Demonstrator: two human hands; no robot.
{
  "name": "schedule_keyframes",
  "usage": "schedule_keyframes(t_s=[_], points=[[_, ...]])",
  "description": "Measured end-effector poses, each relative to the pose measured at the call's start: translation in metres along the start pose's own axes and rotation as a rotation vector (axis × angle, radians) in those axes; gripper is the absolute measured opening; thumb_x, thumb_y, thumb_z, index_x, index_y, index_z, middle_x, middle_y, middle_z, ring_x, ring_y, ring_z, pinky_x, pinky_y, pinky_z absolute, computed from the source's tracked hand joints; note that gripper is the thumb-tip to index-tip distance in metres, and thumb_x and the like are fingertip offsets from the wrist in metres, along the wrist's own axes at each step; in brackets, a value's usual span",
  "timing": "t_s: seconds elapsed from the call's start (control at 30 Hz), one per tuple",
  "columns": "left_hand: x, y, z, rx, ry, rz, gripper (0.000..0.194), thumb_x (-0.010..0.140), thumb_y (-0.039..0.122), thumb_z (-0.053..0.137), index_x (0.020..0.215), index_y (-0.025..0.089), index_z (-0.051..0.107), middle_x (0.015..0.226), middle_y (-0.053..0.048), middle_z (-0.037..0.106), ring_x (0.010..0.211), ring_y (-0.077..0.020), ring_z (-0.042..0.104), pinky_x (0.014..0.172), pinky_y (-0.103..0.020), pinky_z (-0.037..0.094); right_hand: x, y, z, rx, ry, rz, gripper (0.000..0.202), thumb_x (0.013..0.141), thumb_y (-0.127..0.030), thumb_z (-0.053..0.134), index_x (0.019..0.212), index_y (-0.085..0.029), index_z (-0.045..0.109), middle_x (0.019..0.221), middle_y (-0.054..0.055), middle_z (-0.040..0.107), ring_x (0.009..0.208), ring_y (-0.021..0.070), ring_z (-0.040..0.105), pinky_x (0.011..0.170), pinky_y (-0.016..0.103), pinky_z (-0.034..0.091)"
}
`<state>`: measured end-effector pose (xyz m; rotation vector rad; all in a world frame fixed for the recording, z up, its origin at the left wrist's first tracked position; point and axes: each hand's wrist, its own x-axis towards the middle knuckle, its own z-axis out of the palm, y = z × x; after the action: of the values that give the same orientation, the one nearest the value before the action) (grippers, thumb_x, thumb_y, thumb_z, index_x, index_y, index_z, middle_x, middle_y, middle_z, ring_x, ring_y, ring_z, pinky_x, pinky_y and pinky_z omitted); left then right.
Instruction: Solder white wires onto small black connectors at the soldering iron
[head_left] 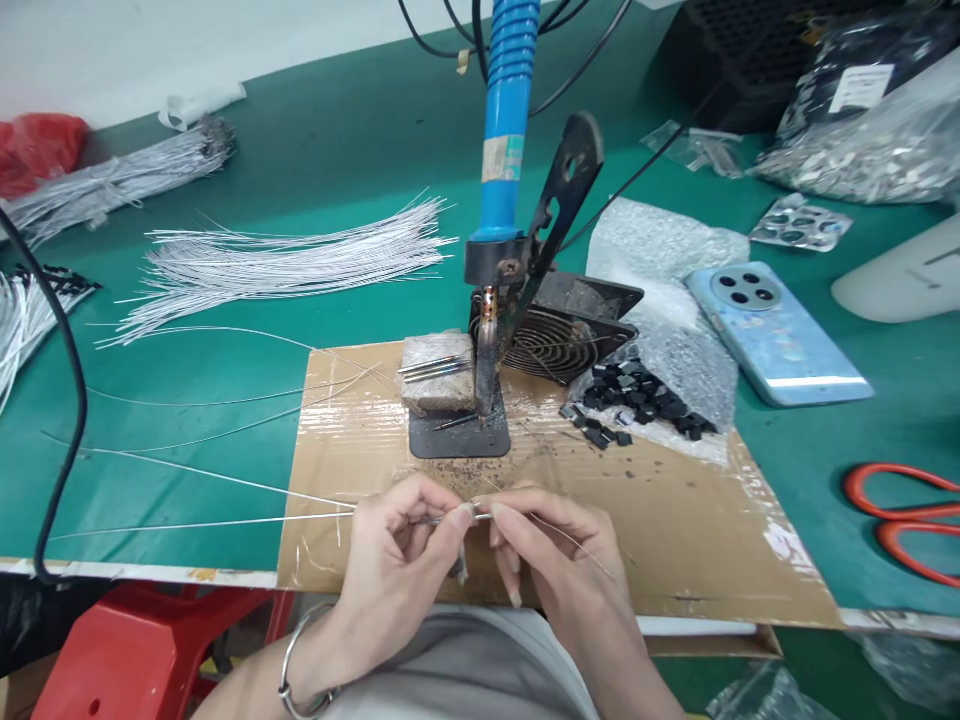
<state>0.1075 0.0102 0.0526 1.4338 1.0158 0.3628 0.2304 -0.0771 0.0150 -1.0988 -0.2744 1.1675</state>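
My left hand [409, 550] is closed in a pinch on thin white wires [300, 494] that run off to the left. Close beside it, my right hand [559, 545] pinches the wires' ends, and a thin strand crosses its fingers. The fingertips nearly meet above the cardboard [697, 540]; what lies between them is too small to make out. Behind the hands, a blue-handled soldering iron [504, 120] points down in its stand, beside a pale block [427, 375] with metal rods on it.
A bundle of white wires [292, 262] lies at the back left. Small black pieces [645, 395] lie on bubble wrap at the right, near a blue phone [784, 335] and red-handled scissors [900, 515]. A small fan [555, 335] stands behind the iron. A black cable [71, 400] hangs at the left.
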Motion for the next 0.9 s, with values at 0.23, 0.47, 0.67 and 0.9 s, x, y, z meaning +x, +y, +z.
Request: schedule_keyframes(t_s=[0.23, 0.47, 0.67, 0.9], points=[[-0.003, 0.001, -0.005, -0.043, -0.093, -0.051, 0.028, 0.092, 0.038, 0.062, 0.076, 0.015, 0.059, 0.057, 0.004, 0.045, 0.051, -0.0084, 0.032, 0.047, -0.021, 0.024, 0.008, -0.015, -0.011, -0.201, -0.112, -0.058, 0.01, 0.084, -0.031, 0.08, 0.079, -0.023, 0.083, 0.062, -0.001, 0.06, 0.042, 0.0058, 0.052, 0.039, 0.016, 0.045], [-0.004, -0.004, -0.007, -0.078, -0.128, -0.065, 0.028, 0.094, 0.038, 0.063, 0.078, 0.015, 0.06, 0.057, 0.005, 0.046, 0.049, -0.0074, 0.03, 0.045, -0.02, 0.021, 0.009, -0.018, -0.015, -0.248, -0.141, -0.064, 0.01, 0.085, -0.029, 0.078, 0.079, -0.022, 0.082, 0.064, -0.001, 0.06, 0.044, 0.0064, 0.054, 0.038, 0.016, 0.045], [-0.004, -0.01, -0.007, -0.09, -0.079, -0.026, 0.028, 0.095, 0.038, 0.063, 0.077, 0.016, 0.061, 0.059, 0.003, 0.051, 0.051, -0.008, 0.035, 0.047, -0.02, 0.024, 0.004, -0.014, -0.012, -0.205, 0.037, -0.018, 0.017, 0.085, -0.037, 0.078, 0.08, -0.022, 0.083, 0.065, -0.001, 0.062, 0.041, 0.0048, 0.052, 0.041, 0.018, 0.044], [0.0, -0.002, -0.002, 0.007, 0.026, 0.053, 0.025, 0.093, 0.034, 0.061, 0.075, 0.016, 0.061, 0.057, 0.004, 0.049, 0.049, -0.0083, 0.032, 0.045, -0.021, 0.024, -0.005, -0.003, -0.006, -0.118, -0.025, -0.007, 0.015, 0.084, -0.039, 0.079, 0.088, -0.025, 0.084, 0.068, 0.0, 0.061, 0.042, 0.0045, 0.053, 0.038, 0.015, 0.044]])
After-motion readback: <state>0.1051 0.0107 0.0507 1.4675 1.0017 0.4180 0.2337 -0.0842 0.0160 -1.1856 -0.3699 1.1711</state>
